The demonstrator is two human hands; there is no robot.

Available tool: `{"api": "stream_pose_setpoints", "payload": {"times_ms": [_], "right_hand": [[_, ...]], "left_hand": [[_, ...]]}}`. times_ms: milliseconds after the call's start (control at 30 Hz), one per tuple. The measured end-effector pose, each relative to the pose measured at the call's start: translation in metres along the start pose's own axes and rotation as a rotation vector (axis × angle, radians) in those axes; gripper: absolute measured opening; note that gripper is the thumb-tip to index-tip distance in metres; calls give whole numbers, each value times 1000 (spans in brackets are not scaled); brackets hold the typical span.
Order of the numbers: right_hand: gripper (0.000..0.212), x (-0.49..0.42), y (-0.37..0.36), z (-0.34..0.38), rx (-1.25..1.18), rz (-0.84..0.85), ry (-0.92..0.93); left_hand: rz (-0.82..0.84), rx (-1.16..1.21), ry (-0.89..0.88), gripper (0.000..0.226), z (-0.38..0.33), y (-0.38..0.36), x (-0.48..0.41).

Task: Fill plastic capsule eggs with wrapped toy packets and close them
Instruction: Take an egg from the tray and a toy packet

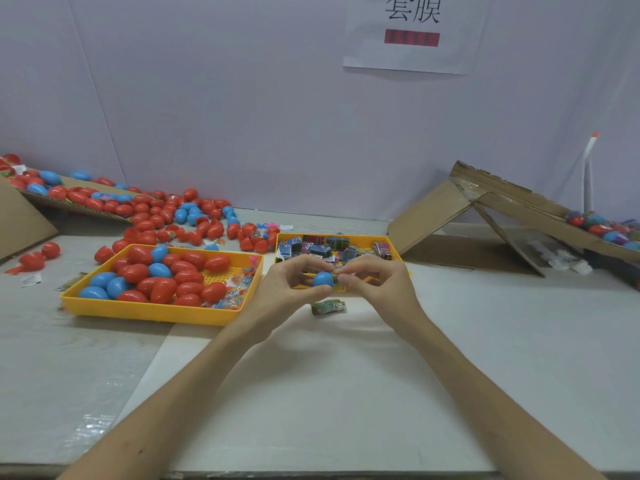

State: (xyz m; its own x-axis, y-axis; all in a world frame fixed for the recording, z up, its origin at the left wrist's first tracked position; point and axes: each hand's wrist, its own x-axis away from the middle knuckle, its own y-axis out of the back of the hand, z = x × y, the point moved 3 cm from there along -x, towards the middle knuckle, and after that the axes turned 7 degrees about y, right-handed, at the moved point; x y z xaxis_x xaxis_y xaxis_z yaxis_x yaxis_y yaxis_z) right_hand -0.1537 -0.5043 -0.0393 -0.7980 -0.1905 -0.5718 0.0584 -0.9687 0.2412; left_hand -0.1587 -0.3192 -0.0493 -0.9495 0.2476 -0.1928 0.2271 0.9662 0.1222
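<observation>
— Where's the blue egg half (322,279)?
— Held above the worktop (346,393), in front of the tray of packets (332,234). The left hand (291,282) has its grip curled round it, thumb underneath.
— And the right hand (377,285)?
— Its grip pinches a wrapped packet (334,278) at the egg's open mouth. A second packet (328,306) lies on the worktop just below. The tray of eggs (149,311) sits to the left.
</observation>
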Motion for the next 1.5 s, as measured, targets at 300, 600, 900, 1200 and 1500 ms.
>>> {"api": "stream_pose_setpoints", "payload": {"times_ms": [300, 600, 900, 1200, 1500], "right_hand": [[14, 0, -1, 3, -40, 8, 4], [16, 0, -2, 4, -72, 21, 12], [14, 1, -2, 2, -56, 46, 8], [27, 0, 1, -4, 14, 7, -13], [28, 6, -6, 3, 339, -127, 317]], "left_hand": [[1, 24, 18, 23, 0, 0, 0], [14, 35, 33, 23, -1, -1, 1], [34, 20, 45, 26, -1, -1, 2], [-1, 117, 68, 20, 2, 1, 0], [-32, 428, 151, 20, 4, 3, -2]]}}
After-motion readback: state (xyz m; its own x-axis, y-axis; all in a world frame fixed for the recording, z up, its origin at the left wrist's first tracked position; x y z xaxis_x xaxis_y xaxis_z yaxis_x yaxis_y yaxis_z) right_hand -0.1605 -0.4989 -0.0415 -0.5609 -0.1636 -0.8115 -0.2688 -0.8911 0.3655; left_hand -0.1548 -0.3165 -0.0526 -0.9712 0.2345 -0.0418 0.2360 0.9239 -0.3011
